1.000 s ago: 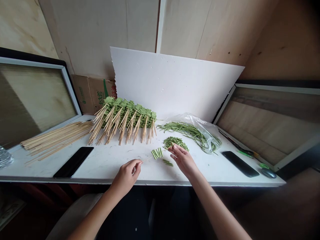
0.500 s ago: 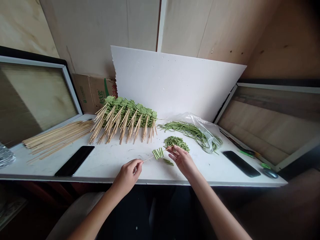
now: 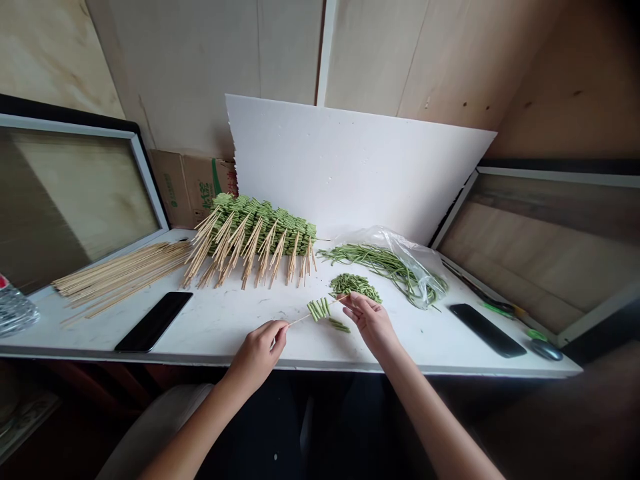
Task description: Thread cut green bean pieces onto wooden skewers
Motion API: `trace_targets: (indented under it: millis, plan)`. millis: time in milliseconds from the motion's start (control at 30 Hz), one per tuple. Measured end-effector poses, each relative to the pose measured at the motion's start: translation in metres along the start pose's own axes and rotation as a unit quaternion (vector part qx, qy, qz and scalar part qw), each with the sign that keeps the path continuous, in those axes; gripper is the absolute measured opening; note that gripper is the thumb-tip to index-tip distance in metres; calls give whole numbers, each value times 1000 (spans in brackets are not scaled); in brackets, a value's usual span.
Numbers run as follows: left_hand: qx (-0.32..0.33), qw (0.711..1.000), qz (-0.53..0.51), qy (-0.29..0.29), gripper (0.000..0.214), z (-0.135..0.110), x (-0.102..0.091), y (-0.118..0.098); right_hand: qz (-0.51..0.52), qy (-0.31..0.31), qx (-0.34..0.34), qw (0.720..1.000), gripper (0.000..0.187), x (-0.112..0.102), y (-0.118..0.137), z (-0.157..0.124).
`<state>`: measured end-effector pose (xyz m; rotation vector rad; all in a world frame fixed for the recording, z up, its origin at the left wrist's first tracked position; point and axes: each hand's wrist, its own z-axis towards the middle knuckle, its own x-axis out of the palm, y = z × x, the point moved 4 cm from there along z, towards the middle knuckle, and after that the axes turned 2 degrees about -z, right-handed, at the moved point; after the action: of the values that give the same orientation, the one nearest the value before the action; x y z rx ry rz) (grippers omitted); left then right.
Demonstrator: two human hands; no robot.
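Note:
My left hand pinches one end of a thin bamboo skewer above the front of the table. Several short green bean pieces sit side by side across its middle. At the far end, the fingertips of my right hand are closed around the skewer's tip; whether a bean piece is also between them is hidden. Just behind that hand lies a heap of cut bean pieces. A few loose cut pieces rest on the table below the skewer.
Filled skewers are stacked in a pile at the back left, beside bare bamboo skewers. Long uncut beans lie partly under a clear plastic bag. Phones lie on both sides of the white table.
The view has shifted slightly. Both hands keep their hold on the skewer, and the right fingertips have closed in at its tip. The bean pieces stay around its middle.

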<state>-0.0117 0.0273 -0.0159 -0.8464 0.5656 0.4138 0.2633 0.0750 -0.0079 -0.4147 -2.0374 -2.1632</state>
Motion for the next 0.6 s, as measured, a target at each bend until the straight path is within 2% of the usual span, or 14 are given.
trace_targets:
  millis: [333,600]
  plan:
    - [26,1000,4,-8,23,1,-3,-6,-9,-23,-28,999,33,2,4,-4]
    - [29,999,-10,15,24,1,-3,-5,-18,-27,-44,998,34,9,3,-10]
